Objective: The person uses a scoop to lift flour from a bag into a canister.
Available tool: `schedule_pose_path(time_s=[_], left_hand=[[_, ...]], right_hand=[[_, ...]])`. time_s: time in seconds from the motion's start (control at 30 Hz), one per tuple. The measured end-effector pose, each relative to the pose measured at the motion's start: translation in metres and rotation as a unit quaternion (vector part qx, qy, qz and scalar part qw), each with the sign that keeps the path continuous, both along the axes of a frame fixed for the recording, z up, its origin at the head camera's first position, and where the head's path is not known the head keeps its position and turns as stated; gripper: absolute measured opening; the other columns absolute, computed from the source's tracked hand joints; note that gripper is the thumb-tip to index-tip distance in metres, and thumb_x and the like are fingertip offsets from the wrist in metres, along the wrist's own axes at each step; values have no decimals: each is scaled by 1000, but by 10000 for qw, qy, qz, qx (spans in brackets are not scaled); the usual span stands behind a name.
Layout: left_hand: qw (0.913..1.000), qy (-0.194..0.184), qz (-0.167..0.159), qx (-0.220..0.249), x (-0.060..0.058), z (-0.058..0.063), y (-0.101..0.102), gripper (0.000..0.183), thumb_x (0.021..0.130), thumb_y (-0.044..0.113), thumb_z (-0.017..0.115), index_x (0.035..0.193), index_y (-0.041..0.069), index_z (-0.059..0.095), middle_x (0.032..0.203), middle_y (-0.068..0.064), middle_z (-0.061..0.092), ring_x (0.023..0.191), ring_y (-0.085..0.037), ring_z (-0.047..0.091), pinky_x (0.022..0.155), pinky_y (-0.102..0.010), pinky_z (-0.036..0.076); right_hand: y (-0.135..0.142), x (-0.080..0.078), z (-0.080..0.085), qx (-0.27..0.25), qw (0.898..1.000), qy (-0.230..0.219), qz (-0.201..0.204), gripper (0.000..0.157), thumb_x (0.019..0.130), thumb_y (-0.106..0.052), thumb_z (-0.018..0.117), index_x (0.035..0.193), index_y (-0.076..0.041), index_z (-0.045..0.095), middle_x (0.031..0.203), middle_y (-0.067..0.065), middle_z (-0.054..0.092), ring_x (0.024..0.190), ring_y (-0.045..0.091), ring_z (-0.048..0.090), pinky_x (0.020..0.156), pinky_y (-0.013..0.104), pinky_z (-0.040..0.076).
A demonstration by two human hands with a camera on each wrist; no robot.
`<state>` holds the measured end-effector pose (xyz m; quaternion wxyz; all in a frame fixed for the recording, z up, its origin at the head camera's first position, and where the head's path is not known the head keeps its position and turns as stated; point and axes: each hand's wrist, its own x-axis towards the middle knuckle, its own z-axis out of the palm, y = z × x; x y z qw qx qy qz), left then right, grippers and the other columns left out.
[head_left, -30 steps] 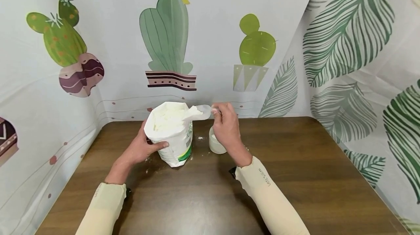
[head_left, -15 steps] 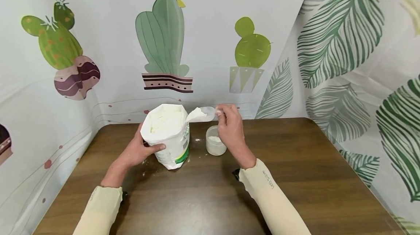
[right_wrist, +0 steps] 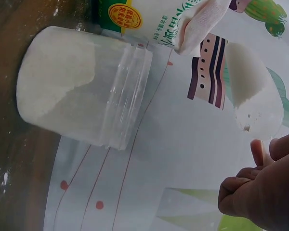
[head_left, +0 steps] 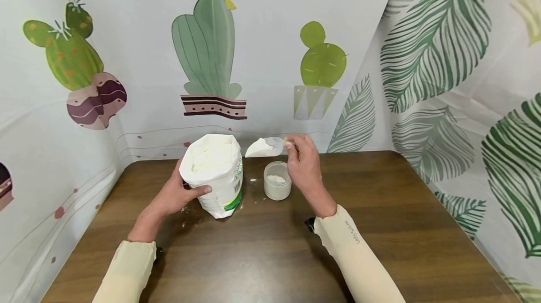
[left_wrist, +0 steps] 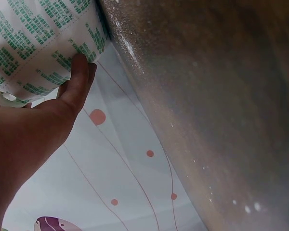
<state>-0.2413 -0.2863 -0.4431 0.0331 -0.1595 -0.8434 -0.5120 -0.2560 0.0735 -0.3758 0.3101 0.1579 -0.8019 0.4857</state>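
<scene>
My left hand (head_left: 176, 195) grips the side of an open white flour bag (head_left: 221, 190), thumb toward the front. The bag stands on the table, its mouth showing pale flour; in the left wrist view the fingers (left_wrist: 77, 79) lie against its green-printed side. With my right hand (head_left: 306, 164) I pinch the handle of a clear plastic scoop (head_left: 275, 145), which carries a heap of flour. The scoop is in the air, right of the bag and above a clear jar (head_left: 277, 191). This lidless jar, seen from the side in the right wrist view, is partly filled with flour.
The brown wooden table (head_left: 253, 251) has spilled flour specks (head_left: 253, 180) between bag and jar and near the left hand. Close behind it hangs a white cloth (head_left: 266, 58) printed with cacti and leaves.
My right hand has moved right with the loaded scoop, away from the bag's mouth to above the jar. The left hand stays on the bag. The head view has shifted slightly.
</scene>
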Motion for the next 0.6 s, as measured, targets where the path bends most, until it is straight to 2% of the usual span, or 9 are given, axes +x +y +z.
schedule_pose_path(time_s=[0.03,0.1,0.17,0.27,0.33,0.4,0.5,0.6], left_hand=[[10000,10,3,-1,-1,0,1,114,88,18,90,168,23,8,160,-13,37,142,-32,43,112,-54,37],[10000,-4,-4,33,-2,-1,2,114,88,18,90,168,23,9,159,-12,37,141,-31,43,111,-45,40],[10000,-13,-10,58,-2,-1,3,113,89,17,89,168,23,9,159,-12,38,140,-31,44,110,-40,41],[9999,-10,-24,100,-3,-1,4,113,89,16,89,168,23,9,159,-13,38,140,-31,44,110,-40,41],[10000,-4,-15,76,-3,-1,3,113,89,17,89,168,22,9,159,-13,38,141,-31,43,111,-46,39],[10000,-22,-15,78,-2,0,3,113,89,18,90,168,21,9,159,-13,38,141,-31,43,112,-44,39],[9999,-61,-16,80,-1,0,2,110,89,18,89,167,20,11,158,-13,41,141,-30,44,110,-35,41],[9999,-59,10,81,0,0,0,110,89,17,89,167,20,11,158,-14,41,141,-32,44,112,-40,41]], right_hand=[[2,0,0,-3,10000,33,-20,16,100,2,66,112,4,75,96,17,61,81,27,53,75,39,44],[5,-1,1,1,10000,70,-57,15,100,2,66,112,4,75,96,18,61,80,27,53,74,39,44],[9,-1,2,14,9999,89,-86,15,100,2,66,112,4,75,95,18,61,80,28,53,74,39,43],[13,0,3,55,9999,84,-134,15,100,1,66,112,3,76,93,17,60,80,27,51,74,39,42],[15,0,3,70,9998,104,-157,14,100,1,66,111,3,76,91,16,59,79,26,50,73,38,42],[17,1,2,86,9997,134,-177,14,100,1,67,111,2,76,89,16,57,78,26,50,73,38,42],[21,1,1,91,9996,180,-195,13,100,1,67,110,2,76,87,15,56,77,25,49,72,38,41],[24,1,0,94,9996,182,-203,12,100,-1,68,109,2,75,86,15,55,77,25,49,73,38,41]])
